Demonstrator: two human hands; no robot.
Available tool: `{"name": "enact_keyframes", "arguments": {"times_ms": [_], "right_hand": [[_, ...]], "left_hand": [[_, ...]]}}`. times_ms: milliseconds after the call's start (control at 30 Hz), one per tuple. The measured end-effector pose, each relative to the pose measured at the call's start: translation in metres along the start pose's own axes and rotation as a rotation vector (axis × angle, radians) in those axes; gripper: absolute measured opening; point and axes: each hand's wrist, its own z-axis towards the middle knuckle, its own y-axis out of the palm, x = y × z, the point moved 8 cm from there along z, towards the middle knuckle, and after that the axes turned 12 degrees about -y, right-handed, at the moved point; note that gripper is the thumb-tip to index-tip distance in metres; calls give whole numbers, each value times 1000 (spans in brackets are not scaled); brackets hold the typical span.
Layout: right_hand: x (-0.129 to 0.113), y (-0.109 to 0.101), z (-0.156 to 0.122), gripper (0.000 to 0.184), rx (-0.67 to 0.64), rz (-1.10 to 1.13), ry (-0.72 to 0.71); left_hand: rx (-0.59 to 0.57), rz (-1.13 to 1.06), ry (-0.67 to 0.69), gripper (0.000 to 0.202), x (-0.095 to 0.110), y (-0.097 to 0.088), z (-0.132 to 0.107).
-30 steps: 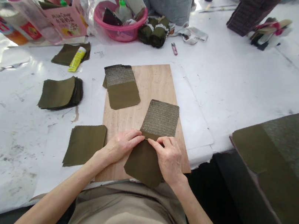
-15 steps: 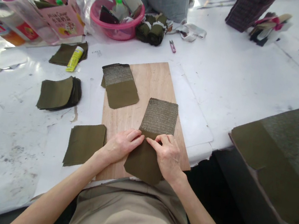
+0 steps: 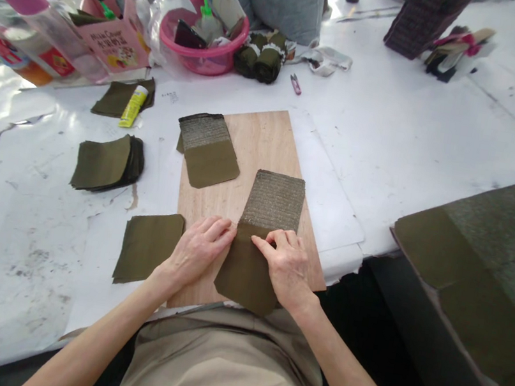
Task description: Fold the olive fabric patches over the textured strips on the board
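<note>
An olive fabric square (image 3: 245, 275) lies on the wooden board (image 3: 264, 149), overlapping the near edge of a grey woven patch (image 3: 274, 201). My left hand (image 3: 195, 251) rests at the fabric's left edge, fingers curled with the tips on the seam. Over the fabric's right side, my right hand (image 3: 287, 267) pinches the olive fabric's top edge where it meets the woven patch. A second joined piece of woven patch and olive fabric (image 3: 208, 149) lies at the board's far left.
A single olive square (image 3: 149, 246) lies left of the board, a stack of olive squares (image 3: 107, 161) beyond it. A yellow glue stick (image 3: 133, 105), pink basin (image 3: 202, 43), fabric rolls (image 3: 260, 59) and small snips (image 3: 296, 83) sit further back. Dark fabric-covered boards (image 3: 485, 253) lie at right.
My left hand's fingertips slid left along the seam, from the middle to the fabric's left edge. My right hand stayed on the top edge.
</note>
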Motion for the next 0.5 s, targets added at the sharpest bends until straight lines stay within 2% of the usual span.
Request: {"name": "enact_keyframes", "arguments": {"times_ms": [100, 233, 500], "right_hand": [[0, -1, 1, 23, -13, -3, -6], [3, -2, 1, 24, -40, 26, -24], [16, -11, -10, 22, -6, 96, -30]], "left_hand": [[44, -49, -64, 31, 9, -1, -2], [7, -19, -47, 36, 27, 10, -4], [-31, 51, -68, 39, 25, 13, -6]]}}
